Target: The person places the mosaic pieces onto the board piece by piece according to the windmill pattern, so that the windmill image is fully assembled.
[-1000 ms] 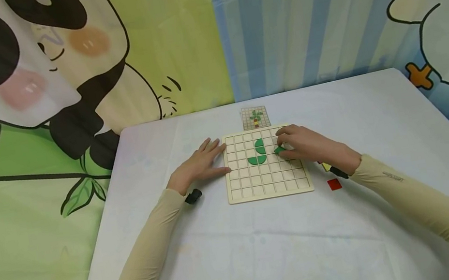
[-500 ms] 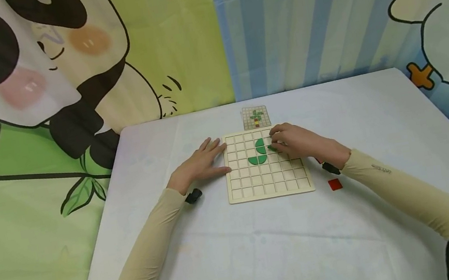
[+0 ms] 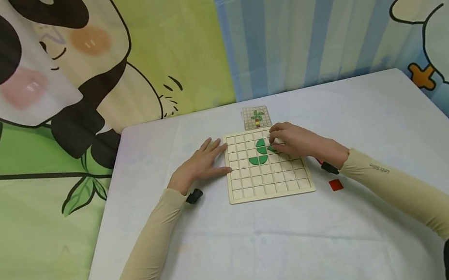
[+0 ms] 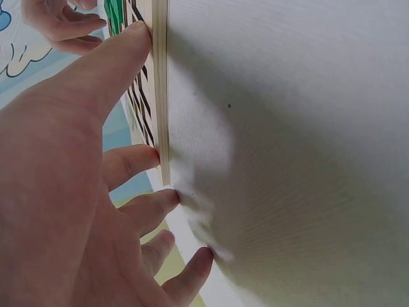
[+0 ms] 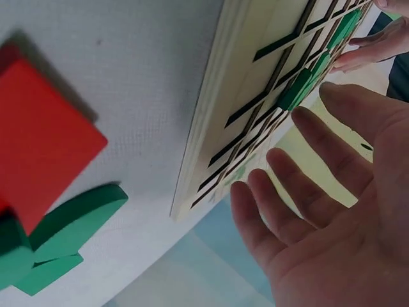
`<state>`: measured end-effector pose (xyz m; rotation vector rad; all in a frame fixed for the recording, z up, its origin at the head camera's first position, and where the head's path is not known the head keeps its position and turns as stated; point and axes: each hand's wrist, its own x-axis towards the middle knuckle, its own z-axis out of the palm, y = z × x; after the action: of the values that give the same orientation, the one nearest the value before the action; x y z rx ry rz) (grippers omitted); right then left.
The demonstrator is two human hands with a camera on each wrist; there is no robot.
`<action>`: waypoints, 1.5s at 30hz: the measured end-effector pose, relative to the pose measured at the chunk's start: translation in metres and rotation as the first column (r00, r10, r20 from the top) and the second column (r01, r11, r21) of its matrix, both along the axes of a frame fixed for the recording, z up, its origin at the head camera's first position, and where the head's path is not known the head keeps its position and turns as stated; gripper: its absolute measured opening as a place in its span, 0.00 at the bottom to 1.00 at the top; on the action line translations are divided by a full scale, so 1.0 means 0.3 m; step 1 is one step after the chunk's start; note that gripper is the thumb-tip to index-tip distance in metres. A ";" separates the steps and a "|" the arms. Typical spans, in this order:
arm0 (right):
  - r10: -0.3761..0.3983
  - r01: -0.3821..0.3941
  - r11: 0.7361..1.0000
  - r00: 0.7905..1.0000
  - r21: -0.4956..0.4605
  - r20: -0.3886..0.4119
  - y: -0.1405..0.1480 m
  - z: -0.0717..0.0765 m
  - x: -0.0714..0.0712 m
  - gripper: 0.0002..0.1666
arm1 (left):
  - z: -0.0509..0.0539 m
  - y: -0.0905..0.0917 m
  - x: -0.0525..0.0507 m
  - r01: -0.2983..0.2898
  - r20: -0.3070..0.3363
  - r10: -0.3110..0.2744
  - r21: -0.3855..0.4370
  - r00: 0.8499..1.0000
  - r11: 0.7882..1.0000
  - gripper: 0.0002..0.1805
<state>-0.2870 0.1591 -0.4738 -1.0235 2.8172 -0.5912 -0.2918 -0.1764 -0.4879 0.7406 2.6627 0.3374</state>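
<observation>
A pale wooden grid board (image 3: 268, 179) lies on the white table. Green quarter-circle pieces (image 3: 261, 146) sit in its squares near the middle. My left hand (image 3: 199, 167) rests at the board's left edge, fingers spread, thumb and index fingertip touching the rim. Over the board's right half is my right hand (image 3: 301, 140). Its thumb and index fingertip pinch another green quarter-circle piece (image 3: 271, 149) beside the placed ones; the hand hides part of it. In the right wrist view this green piece (image 5: 295, 91) is at those fingertips, while the other fingers hang apart.
Behind the board lies a small pattern card (image 3: 256, 117) with a green, red and yellow design. A red square piece (image 3: 336, 185) lies right of the board. Loose green pieces (image 5: 77, 220) are near it in the right wrist view. A printed curtain (image 3: 174, 45) hangs behind the table.
My right hand has moved left with the green piece, bringing it close to the placed pieces; over the last half second it has barely moved. My left hand has stayed in place.
</observation>
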 end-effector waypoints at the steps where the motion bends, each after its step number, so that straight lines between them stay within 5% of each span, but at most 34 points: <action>1: -0.006 0.006 1.000 1.000 0.001 0.002 0.000 0.000 0.001 0.11 | 0.000 0.000 0.001 0.001 0.000 -0.001 0.001 1.000 1.000 0.50; 16: 0.096 -0.096 0.995 0.995 0.011 -0.005 0.007 0.008 -0.004 0.11 | -0.001 -0.001 0.001 -0.003 0.002 0.003 0.011 1.000 1.000 0.50; 25: -0.009 0.008 1.000 0.999 0.026 0.034 0.021 0.009 0.010 0.10 | 0.000 0.002 0.000 -0.005 0.005 0.004 0.003 1.000 1.000 0.50; 31: 0.006 -0.007 1.000 1.000 0.026 0.030 0.050 0.009 0.018 0.14 | 0.000 -0.001 0.001 -0.005 0.007 0.005 0.003 1.000 1.000 0.50; 45: -0.077 0.072 0.995 0.995 0.061 0.070 0.141 0.091 0.049 0.22 | 0.004 0.000 -0.003 0.007 0.009 -0.007 0.002 1.000 1.000 0.50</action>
<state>-0.2723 0.2014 -0.4464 -0.8723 2.8021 -0.5379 -0.2927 -0.1764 -0.4868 0.7467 2.6512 0.3408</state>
